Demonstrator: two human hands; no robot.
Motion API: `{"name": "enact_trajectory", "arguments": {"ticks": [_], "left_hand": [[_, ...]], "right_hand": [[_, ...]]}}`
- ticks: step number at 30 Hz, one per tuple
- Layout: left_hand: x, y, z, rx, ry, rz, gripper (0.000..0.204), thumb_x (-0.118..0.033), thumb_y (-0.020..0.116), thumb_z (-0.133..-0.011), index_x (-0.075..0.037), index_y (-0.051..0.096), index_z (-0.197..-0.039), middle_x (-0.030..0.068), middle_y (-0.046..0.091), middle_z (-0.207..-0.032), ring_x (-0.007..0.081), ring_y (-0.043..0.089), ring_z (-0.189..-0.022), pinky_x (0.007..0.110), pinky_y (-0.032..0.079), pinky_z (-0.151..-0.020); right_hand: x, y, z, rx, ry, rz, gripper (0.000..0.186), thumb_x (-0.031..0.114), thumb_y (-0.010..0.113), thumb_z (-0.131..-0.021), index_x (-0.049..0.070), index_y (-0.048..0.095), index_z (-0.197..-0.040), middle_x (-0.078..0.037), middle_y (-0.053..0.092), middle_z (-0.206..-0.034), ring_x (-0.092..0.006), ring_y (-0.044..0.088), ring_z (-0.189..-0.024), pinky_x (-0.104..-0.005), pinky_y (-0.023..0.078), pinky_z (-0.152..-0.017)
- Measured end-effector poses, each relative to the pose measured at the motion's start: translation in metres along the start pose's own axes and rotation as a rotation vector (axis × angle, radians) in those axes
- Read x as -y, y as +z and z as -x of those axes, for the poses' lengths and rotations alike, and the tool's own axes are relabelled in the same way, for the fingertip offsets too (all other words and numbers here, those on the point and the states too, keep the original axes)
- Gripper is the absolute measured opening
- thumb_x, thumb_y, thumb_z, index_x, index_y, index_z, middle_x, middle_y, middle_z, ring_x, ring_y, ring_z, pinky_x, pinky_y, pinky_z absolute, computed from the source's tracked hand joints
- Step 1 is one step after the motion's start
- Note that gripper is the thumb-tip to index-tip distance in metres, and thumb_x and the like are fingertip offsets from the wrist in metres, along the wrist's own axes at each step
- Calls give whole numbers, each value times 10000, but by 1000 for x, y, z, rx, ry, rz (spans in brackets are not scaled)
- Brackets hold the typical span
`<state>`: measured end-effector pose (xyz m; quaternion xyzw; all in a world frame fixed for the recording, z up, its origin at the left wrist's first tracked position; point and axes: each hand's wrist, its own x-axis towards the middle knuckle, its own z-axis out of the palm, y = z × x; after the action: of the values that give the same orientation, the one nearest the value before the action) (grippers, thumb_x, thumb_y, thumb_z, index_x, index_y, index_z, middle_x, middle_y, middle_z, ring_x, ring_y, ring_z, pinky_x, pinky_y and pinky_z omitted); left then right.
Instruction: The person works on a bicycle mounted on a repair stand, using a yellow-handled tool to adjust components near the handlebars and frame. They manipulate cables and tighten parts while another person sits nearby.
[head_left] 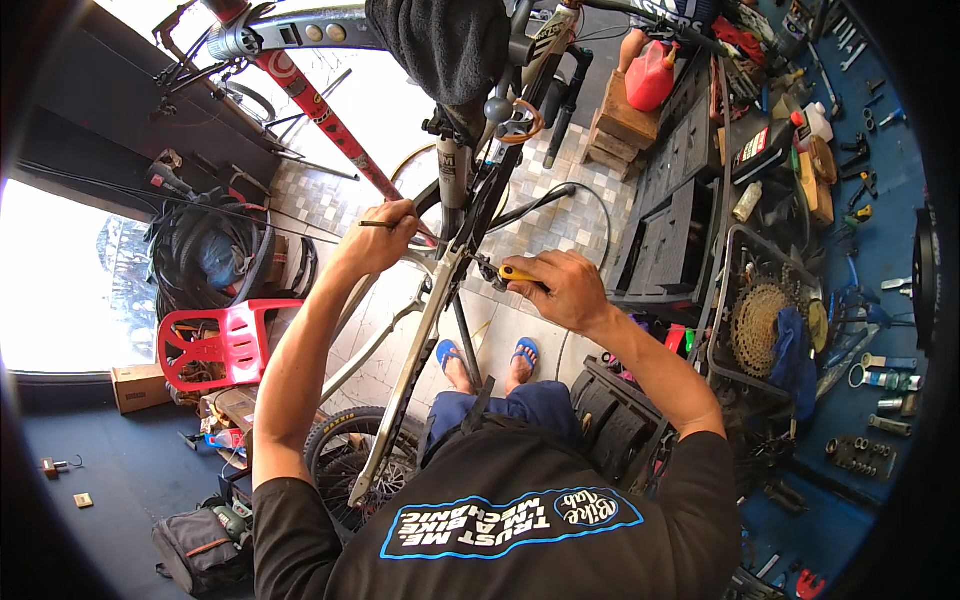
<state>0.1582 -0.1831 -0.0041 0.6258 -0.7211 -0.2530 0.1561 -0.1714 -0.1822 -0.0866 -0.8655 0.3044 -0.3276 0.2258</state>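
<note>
A silver-grey bicycle frame [408, 352] is held up in front of me, its tubes running from lower left to upper right. My left hand [384, 238] is closed on a thin dark rod [374, 224], whose end sticks out to the left; the rest is hidden by the fingers. That hand is just left of the frame's middle joint. On the other side, my right hand [566, 288] grips a yellow-handled tool [516, 274] pointing left at the frame. The tool's tip is too small to make out. A dark cloth [440, 50] drapes over the upper part.
A red stand tube [320, 115] slopes down beside the frame. A red plastic chair [222, 342] and coiled tyres [205, 255] are at left. At right are dark drawers [665, 205], a crate with a gold cassette [760, 330] and a blue tool wall [850, 200]. A wheel [350, 440] stands below.
</note>
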Motion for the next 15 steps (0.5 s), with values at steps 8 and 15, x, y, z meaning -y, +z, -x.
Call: {"name": "enact_trajectory", "arguments": {"ticks": [8,15], "left_hand": [[1,3,-2,-28,35,-13,216,-194,562,-1015,-1,650,-973,250,686,-902,460,671,-902,530,518,-815],[5,4,2,-45,41,2,209,-193,556,-1012,-7,638,-965,229,668,-875,437,658,-873,514,510,-793]], "right_hand": [[-10,22,11,254,847,-1005,440,484,559,-1105,63,639,-1206,-73,638,-756,-152,679,-671,-315,537,-577],[23,0,-8,435,903,-826,571,514,571,-1072,18,455,-1328,-164,647,-1013,-182,680,-608,-330,556,-480]]}}
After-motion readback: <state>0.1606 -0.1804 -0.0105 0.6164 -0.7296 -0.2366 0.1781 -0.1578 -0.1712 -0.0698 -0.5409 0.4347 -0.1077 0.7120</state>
